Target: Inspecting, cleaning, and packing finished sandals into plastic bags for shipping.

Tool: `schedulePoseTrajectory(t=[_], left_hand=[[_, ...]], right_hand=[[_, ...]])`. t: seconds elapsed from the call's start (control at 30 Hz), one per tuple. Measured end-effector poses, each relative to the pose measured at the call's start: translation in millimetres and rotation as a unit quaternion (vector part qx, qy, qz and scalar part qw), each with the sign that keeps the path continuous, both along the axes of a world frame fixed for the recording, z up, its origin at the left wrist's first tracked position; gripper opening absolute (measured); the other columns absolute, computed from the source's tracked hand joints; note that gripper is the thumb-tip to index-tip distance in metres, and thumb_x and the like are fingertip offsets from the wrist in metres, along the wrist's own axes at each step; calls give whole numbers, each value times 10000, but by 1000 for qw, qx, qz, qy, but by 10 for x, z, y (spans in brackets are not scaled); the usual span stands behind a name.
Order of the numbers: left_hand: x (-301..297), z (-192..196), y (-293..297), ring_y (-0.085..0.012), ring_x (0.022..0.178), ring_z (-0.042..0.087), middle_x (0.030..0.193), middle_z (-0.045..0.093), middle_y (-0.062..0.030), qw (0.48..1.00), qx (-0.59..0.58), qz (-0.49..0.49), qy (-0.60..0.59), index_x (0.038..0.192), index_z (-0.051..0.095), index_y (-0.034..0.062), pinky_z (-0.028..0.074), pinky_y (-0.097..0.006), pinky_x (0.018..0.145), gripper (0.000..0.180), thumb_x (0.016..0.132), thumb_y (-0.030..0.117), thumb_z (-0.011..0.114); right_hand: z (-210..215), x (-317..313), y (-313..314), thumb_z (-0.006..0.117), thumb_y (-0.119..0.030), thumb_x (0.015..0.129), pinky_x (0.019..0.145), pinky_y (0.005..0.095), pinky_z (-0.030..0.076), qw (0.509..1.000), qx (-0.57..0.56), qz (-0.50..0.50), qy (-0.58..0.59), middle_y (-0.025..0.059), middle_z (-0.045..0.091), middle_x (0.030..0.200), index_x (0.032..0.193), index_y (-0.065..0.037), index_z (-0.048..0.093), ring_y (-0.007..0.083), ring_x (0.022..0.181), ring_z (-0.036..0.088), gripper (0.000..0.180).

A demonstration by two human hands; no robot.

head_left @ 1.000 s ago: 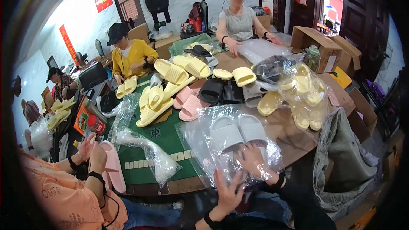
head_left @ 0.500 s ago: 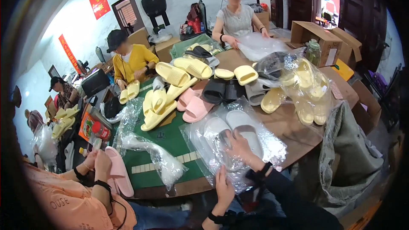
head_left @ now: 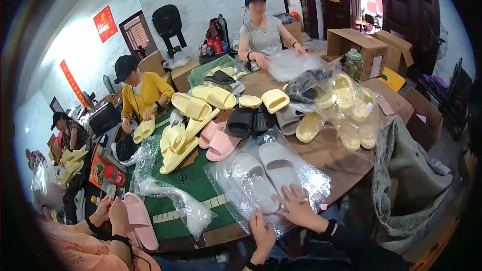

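With right hand (head_left: 300, 211) spread loose, gripping nothing, touching the near end of gray slippers (head_left: 249, 174) inside a clear bag (head_left: 315, 180) flat on the table (head_left: 334, 156); with left hand (head_left: 262, 232) at the bag's near edge, cannot tell whether pinching it; hemmed in beyond by pink slippers (head_left: 221, 145) and black slippers (head_left: 238, 123), with yellow slippers (head_left: 192, 107) heaped behind; to the left, over a green mat (head_left: 197, 178), a tangle of plastic (head_left: 195, 212); to the right, bagged slippers (head_left: 343, 99) and, beside the table, a gray sack (head_left: 405, 188).

At the tabletop's (head_left: 347, 166) near edge, my right hand (head_left: 301, 211) lies over grey slippers (head_left: 253, 176) in a clear bag (head_left: 312, 178); my left hand (head_left: 262, 234) touches that bag.
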State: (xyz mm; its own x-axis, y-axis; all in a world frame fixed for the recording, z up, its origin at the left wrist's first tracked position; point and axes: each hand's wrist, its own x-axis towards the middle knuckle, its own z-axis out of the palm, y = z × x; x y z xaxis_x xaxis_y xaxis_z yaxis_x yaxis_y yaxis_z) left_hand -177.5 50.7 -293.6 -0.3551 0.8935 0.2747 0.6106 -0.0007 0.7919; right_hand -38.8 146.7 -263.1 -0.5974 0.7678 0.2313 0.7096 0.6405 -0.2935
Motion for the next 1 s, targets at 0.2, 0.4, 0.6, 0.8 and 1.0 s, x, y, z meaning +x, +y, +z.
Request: schedulePoseTrajectory(t=[0.2, 0.4, 0.6, 0.8, 1.0], left_hand=[[-48, -84, 18, -359, 1147, 478, 1361, 363, -245, 1000, 3, 17, -3, 1384, 383, 22, 405, -391, 967, 697, 720, -77, 571], [-42, -6, 18, -267, 1047, 544, 1356, 341, -204, 996, 61, 42, -41, 1372, 400, 20, 489, -309, 844, 685, 720, -124, 555], [-127, -159, 37, -191, 952, 568, 1305, 355, -168, 992, 54, 64, -97, 1354, 426, 29, 502, -273, 795, 626, 762, -134, 550], [-150, -163, 53, -190, 918, 564, 1291, 366, -173, 997, 51, 47, -32, 1344, 443, 36, 493, -278, 791, 570, 800, -85, 565], [-82, -56, 29, -236, 1035, 513, 1286, 377, -195, 998, 31, 49, -11, 1328, 473, 57, 459, -302, 840, 568, 782, -82, 548]], right_hand=[[49, -268, -59, 682, -406, 759, 925, 618, 304, 998, 11, -68, 14, 154, 417, 1371, 1339, -260, 475, 401, 1274, 345, 633], [-65, -27, 93, 721, -387, 731, 979, 541, 323, 989, -60, -14, 137, 198, 364, 1409, 1343, -233, 478, 439, 1277, 331, 677], [-86, 232, 226, 737, -316, 719, 1035, 477, 339, 980, -95, -27, 171, 310, 384, 1351, 1306, -188, 520, 501, 1196, 394, 639], [-176, 283, 391, 673, -142, 746, 955, 455, 414, 971, -59, -33, 230, 279, 465, 1267, 1186, -128, 585, 432, 1137, 470, 449], [86, 127, 195, 620, -147, 765, 787, 422, 474, 964, 164, -122, 170, 214, 547, 1114, 1094, -39, 591, 363, 919, 564, 348]])
